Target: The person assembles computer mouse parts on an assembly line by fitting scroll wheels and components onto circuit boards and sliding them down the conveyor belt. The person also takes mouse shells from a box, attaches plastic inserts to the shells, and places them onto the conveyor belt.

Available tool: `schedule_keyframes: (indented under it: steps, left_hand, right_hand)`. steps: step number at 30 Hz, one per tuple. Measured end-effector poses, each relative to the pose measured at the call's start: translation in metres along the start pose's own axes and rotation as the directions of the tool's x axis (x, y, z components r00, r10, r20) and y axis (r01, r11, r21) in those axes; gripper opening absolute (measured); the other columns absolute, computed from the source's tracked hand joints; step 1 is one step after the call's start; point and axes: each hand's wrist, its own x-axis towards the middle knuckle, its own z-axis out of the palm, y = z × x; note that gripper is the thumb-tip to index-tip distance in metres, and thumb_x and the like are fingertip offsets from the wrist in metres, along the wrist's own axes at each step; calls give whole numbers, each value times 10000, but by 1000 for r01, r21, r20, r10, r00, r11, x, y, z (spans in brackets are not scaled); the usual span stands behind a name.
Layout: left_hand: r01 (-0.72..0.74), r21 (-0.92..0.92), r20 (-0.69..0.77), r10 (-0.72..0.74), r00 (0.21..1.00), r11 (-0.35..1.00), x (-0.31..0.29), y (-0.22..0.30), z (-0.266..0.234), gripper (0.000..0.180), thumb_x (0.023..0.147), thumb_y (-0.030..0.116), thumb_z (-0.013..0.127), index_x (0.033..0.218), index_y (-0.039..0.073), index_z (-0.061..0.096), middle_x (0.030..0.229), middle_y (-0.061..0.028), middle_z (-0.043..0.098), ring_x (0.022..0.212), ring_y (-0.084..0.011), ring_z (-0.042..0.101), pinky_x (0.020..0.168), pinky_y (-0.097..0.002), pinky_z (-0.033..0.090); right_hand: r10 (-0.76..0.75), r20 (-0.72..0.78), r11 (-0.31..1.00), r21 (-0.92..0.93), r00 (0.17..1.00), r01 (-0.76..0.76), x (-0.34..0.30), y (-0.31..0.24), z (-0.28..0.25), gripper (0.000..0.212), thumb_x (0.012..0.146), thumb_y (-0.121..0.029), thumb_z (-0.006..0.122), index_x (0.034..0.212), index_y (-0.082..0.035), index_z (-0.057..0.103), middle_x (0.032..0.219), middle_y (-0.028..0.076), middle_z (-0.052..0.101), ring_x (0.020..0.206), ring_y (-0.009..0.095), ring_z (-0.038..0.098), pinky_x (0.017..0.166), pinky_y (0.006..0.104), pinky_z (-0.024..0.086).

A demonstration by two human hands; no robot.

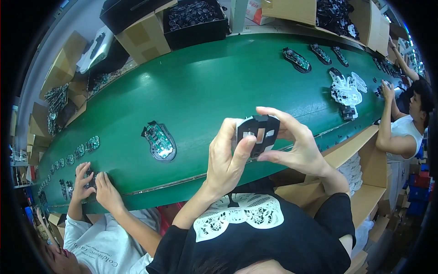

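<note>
Above the near edge of the green work surface (210,86), I hold a computer mouse (258,124) tilted up between both hands. Its facing side is black with lighter patches, and a pale shell edge shows at the left. My left hand (223,157) grips its left side, the thumb pressed on the black face. Around the right side closes my right hand (299,144), fingers over the upper edge and thumb below. To the left lies a black mouse base with a green circuit board (160,142). White mouse shells (347,89) sit in a heap at the right.
Several more mouse bases (296,60) lie along the far right. A co-worker's hands (107,187) work at the left beside a row of circuit boards (79,151); another person (401,121) works at the right. A black bin (196,23) and an open carton (360,178) flank the surface.
</note>
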Motion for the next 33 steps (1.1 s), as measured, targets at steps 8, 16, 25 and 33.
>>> schedule_keyframes:
  steps: [8, 16, 25, 33]
  left_hand:
    - [-16, 43, 117, 11, 993, 999, 0, 11, -17, 682, 891, 134, 722, 1482, 0, 408, 1290, -185, 568, 1162, -276, 601, 1010, -384, 465]
    - [-11, 122, 78, 2, 997, 992, -1, 11, -18, 593, 894, 69, 714, 1431, -7, 477, 1239, -156, 596, 1144, -238, 608, 971, -360, 503]
    - [49, 60, 3, -50, 999, 997, -1, -15, -11, 572, 937, 109, 686, 1439, -31, 450, 1261, -147, 568, 1170, -227, 592, 993, -359, 512]
    - [-196, 190, 93, 181, 979, 962, 6, -20, -24, 545, 795, -6, 754, 1309, 0, 574, 1175, -144, 652, 1079, -278, 636, 922, -362, 518]
  right_hand:
    - [15, -44, 1000, 16, 999, -14, 3, 2, -4, 820, 770, -15, 822, 1479, -33, 411, 1303, 149, 591, 1111, 206, 647, 971, 382, 558]
    - [-92, -79, 986, -145, 993, 80, 5, 11, 2, 792, 788, 11, 790, 1475, -32, 398, 1282, 161, 584, 1129, 236, 642, 792, 333, 629]
    - [-99, -45, 972, -220, 994, 87, 6, 33, 2, 777, 815, -16, 782, 1466, 0, 359, 1329, 170, 574, 1230, 278, 600, 740, 286, 628]
    - [-190, -9, 943, -280, 982, 180, 5, 34, -9, 652, 769, -61, 831, 1340, -6, 520, 1270, 124, 639, 1127, 273, 664, 803, 347, 603]
